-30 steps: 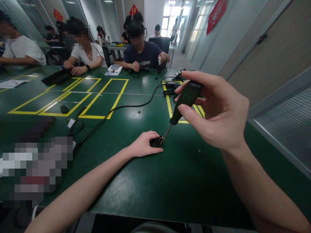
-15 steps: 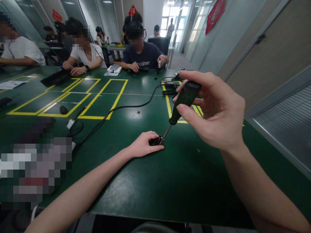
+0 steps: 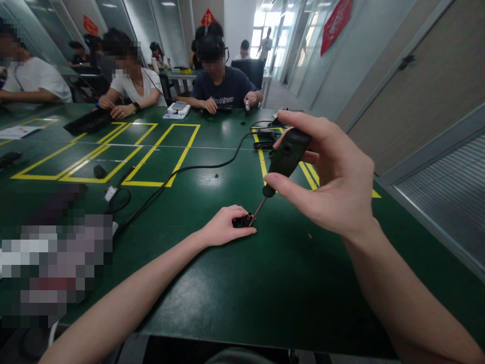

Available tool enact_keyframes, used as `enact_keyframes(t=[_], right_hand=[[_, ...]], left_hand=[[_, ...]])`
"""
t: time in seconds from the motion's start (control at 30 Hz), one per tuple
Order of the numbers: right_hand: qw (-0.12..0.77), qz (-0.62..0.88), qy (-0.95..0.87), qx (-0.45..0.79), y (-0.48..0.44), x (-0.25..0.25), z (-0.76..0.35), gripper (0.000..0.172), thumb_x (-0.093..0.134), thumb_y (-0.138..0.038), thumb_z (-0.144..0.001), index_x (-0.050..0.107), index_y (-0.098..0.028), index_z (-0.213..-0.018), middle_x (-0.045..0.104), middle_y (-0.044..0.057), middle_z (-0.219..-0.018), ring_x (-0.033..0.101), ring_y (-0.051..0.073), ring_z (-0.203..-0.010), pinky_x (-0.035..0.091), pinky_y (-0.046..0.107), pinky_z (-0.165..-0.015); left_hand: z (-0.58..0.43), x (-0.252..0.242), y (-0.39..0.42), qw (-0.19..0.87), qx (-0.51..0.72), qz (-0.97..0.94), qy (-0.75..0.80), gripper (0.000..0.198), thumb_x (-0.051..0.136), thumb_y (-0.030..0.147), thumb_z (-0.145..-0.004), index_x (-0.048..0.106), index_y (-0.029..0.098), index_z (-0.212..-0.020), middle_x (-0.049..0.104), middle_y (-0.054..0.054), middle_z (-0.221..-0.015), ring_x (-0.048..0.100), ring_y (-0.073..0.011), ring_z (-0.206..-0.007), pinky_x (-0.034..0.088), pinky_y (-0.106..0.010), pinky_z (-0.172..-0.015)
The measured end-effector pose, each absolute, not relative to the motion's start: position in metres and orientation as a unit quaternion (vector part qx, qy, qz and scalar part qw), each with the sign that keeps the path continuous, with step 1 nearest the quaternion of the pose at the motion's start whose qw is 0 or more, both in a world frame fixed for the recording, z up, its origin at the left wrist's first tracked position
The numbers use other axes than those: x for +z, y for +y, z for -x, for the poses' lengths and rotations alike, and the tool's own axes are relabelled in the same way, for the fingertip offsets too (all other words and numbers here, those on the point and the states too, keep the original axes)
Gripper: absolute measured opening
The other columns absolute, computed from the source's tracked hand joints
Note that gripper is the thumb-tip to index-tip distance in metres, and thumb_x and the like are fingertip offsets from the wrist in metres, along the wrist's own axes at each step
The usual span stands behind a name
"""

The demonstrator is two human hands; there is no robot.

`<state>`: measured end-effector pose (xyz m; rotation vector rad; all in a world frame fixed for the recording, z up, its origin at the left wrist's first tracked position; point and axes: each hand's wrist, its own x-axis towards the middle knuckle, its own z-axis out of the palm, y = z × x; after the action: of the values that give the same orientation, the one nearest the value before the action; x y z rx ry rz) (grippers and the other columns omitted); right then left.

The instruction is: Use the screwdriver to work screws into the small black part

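My left hand [image 3: 225, 226] lies on the green table, its fingers and thumb closed around a small black part [image 3: 244, 220] with a round, tube-like end. Much of that part is hidden by the fingers. In my right hand [image 3: 329, 177] is a screwdriver [image 3: 288, 154] with a dark handle, held between thumb and fingers. Its thin metal shaft slants down to the left, and the tip meets the black part beside its round end.
A black cable [image 3: 204, 167] crosses the green table [image 3: 227, 293], which carries yellow tape outlines [image 3: 185, 151]. Black adapters and cords [image 3: 265, 134] lie beyond my right hand. A small dark block [image 3: 99, 172] sits to the left. Co-workers [image 3: 223, 81] sit across the table.
My right hand has shifted slightly left and turned a little, with the screwdriver handle rotating in its fingers. My left hand and the black part have stayed in place.
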<state>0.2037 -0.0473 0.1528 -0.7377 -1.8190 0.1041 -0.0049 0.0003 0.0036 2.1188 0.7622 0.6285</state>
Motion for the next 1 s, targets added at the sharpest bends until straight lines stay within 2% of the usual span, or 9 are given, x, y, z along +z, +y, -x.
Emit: enact_keyframes(t=[0.17,0.33,0.4,0.57,0.63,0.73,0.8,0.9,1.0], right_hand=[[0.564,0.346,-0.749,0.042,-0.045,0.1517,-0.2077,0.067,0.086,-0.023,-0.084,0.069,-0.045,-0.145,0.076,0.002,-0.135,0.075,0.029,-0.108,0.068,0.037,-0.07],[0.605,0.317,-0.728,0.058,-0.0433,0.1525,-0.2114,0.07,0.081,-0.012,-0.083,0.07,-0.041,-0.146,0.079,0.004,-0.125,0.077,0.025,-0.105,0.067,0.031,-0.07],[0.622,0.304,-0.72,0.052,-0.0436,0.1533,-0.211,0.068,0.078,-0.009,-0.083,0.072,-0.037,-0.144,0.078,0.005,-0.122,0.077,0.023,-0.103,0.065,0.029,-0.07],[0.635,0.279,-0.72,0.035,-0.0433,0.1525,-0.2091,0.069,0.073,-0.008,-0.083,0.071,-0.035,-0.147,0.076,0.005,-0.125,0.076,0.019,-0.099,0.065,0.026,-0.072],[0.635,0.266,-0.725,0.026,-0.0427,0.152,-0.2084,0.071,0.073,-0.007,-0.082,0.071,-0.035,-0.146,0.076,0.004,-0.128,0.076,0.018,-0.098,0.065,0.025,-0.072],[0.632,0.267,-0.727,0.03,-0.0434,0.152,-0.2072,0.073,0.073,-0.005,-0.08,0.072,-0.036,-0.146,0.076,0.003,-0.126,0.076,0.019,-0.098,0.065,0.025,-0.071],[0.629,0.276,-0.726,0.042,-0.0453,0.1523,-0.2062,0.074,0.073,-0.004,-0.08,0.072,-0.038,-0.146,0.076,0.002,-0.127,0.076,0.02,-0.099,0.065,0.027,-0.071],[0.62,0.281,-0.73,0.061,-0.048,0.152,-0.2053,0.072,0.073,-0.007,-0.083,0.071,-0.042,-0.146,0.075,0.001,-0.131,0.076,0.023,-0.1,0.066,0.032,-0.07],[0.611,0.288,-0.733,0.072,-0.0481,0.1502,-0.2053,0.071,0.073,-0.009,-0.085,0.069,-0.047,-0.145,0.075,0.0,-0.127,0.076,0.026,-0.101,0.066,0.036,-0.07]], left_hand=[[0.0077,0.003,0.0014,0.402,0.246,-0.832,0.294,0.032,0.087,0.043,-0.088,0.081,0.016,-0.106,0.078,-0.01,-0.106,0.073,-0.0259,-0.1,0.057,-0.038,-0.093],[0.013,0.0024,0.0043,0.418,0.232,-0.836,0.27,0.024,0.079,0.017,-0.083,0.081,0.017,-0.108,0.08,-0.01,-0.117,0.072,-0.026,-0.11,0.055,-0.039,-0.102],[0.0132,0.002,0.0046,0.416,0.229,-0.834,0.28,0.026,0.081,0.02,-0.084,0.081,0.017,-0.109,0.08,-0.009,-0.114,0.072,-0.0256,-0.107,0.056,-0.038,-0.099],[0.0101,0.0009,0.0022,0.37,0.235,-0.84,0.318,0.042,0.094,0.043,-0.079,0.078,0.017,-0.108,0.075,-0.006,-0.101,0.069,-0.0218,-0.089,0.054,-0.034,-0.082],[0.0095,0.0014,0.001,0.356,0.232,-0.848,0.317,0.046,0.095,0.048,-0.077,0.078,0.018,-0.107,0.074,-0.005,-0.101,0.068,-0.0216,-0.088,0.053,-0.033,-0.081],[0.01,0.0031,-0.0001,0.365,0.239,-0.848,0.3,0.051,0.096,0.048,-0.078,0.078,0.019,-0.116,0.075,-0.006,-0.107,0.07,-0.0228,-0.094,0.054,-0.034,-0.085],[0.0102,0.004,-0.0002,0.382,0.247,-0.844,0.285,0.047,0.093,0.044,-0.082,0.079,0.02,-0.119,0.077,-0.006,-0.108,0.071,-0.0228,-0.096,0.054,-0.034,-0.088],[0.0095,0.0044,0.0001,0.389,0.241,-0.845,0.277,0.034,0.089,0.043,-0.088,0.081,0.018,-0.109,0.078,-0.006,-0.1,0.071,-0.0219,-0.093,0.054,-0.034,-0.086],[0.0078,0.0045,0.0002,0.376,0.235,-0.85,0.283,0.033,0.088,0.046,-0.089,0.081,0.017,-0.102,0.077,-0.005,-0.095,0.071,-0.0216,-0.091,0.054,-0.033,-0.084]])
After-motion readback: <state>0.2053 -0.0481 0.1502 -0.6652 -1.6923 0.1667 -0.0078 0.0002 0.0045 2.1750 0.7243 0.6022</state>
